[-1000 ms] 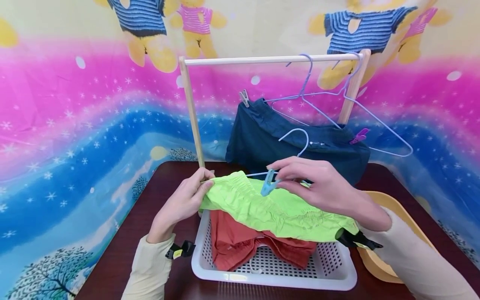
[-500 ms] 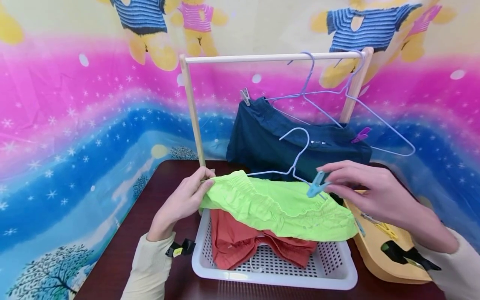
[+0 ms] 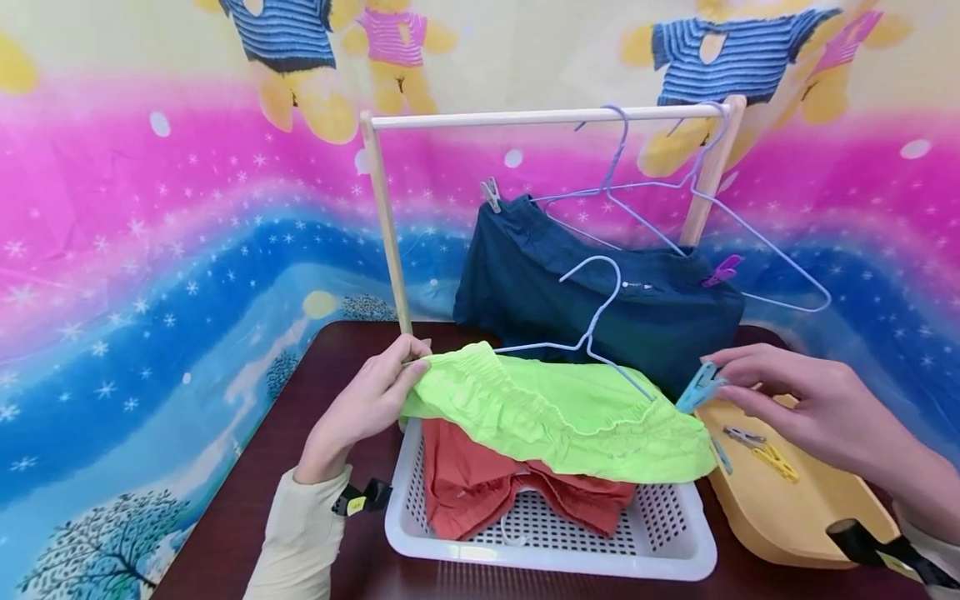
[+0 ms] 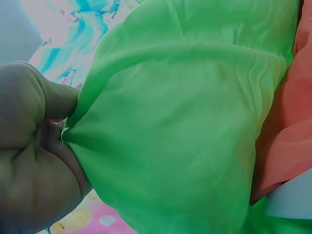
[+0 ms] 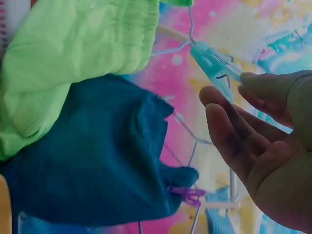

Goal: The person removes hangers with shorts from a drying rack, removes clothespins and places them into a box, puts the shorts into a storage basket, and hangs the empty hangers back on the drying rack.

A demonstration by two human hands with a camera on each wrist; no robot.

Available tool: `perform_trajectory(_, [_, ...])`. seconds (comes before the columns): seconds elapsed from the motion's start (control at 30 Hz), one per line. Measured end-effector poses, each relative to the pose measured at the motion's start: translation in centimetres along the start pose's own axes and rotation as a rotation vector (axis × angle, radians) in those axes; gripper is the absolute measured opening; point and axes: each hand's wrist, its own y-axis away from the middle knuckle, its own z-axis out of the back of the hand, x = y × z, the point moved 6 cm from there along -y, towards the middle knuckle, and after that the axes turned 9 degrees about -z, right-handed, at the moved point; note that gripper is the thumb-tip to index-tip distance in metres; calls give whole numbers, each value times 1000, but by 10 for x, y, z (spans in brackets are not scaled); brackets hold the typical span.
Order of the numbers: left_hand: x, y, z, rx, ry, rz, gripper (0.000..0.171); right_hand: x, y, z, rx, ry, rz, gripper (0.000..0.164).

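Observation:
My left hand point(image 3: 369, 398) pinches the left end of the waistband of bright green shorts point(image 3: 555, 417). A light purple wire hanger point(image 3: 588, 337) sits in the shorts' waist, its hook upright above them. In my right hand point(image 3: 806, 404) a light blue clothespin point(image 3: 699, 388) is pinched by its handles, close to the shorts' right end. The right wrist view shows the same clothespin point(image 5: 214, 66) between thumb and fingertips, apart from the green cloth. The left wrist view has the green shorts point(image 4: 170, 126) bunched at the thumb and fingers.
A white basket point(image 3: 551, 560) with red shorts point(image 3: 480, 483) stands below. Right of it, a yellow tray point(image 3: 810, 500) holds a yellow clothespin point(image 3: 775, 461) and others. Behind, dark blue shorts point(image 3: 600, 283) hang by clothespins from a wooden rack point(image 3: 517, 120) with purple hangers.
My right hand has moved right with the light blue clothespin, from the middle of the green shorts to their right end, uncovering the hanger and the tray. The left hand has stayed put.

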Motion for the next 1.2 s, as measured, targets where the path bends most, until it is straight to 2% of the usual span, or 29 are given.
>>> perform_trajectory(0.23, [-1, 0, 1, 2, -2, -8, 3, -37, 19, 0, 12, 60, -151, 36])
perform_trajectory(0.5, [-1, 1, 1, 10, 18, -7, 3, -80, 32, -6, 84, 101, -291, 23])
perform_trajectory(0.67, [0, 0, 1, 11, 21, -16, 4, -102, 47, -18, 193, 126, -375, 14])
perform_trajectory(0.77, [-1, 0, 1, 12, 22, -17, 4, -116, 58, -29, 309, 132, -457, 13])
perform_trajectory(0.87, [-1, 0, 1, 13, 23, -21, 3, -126, 67, -37, 412, 131, -498, 12])
perform_trajectory(1.07, [-1, -1, 0, 17, 19, -28, 4, -141, 79, -45, 516, 130, -520, 6])
perform_trajectory(1.2, [-2, 0, -1, 15, 20, -26, 4, -145, 84, -49, 560, 110, -467, 3])
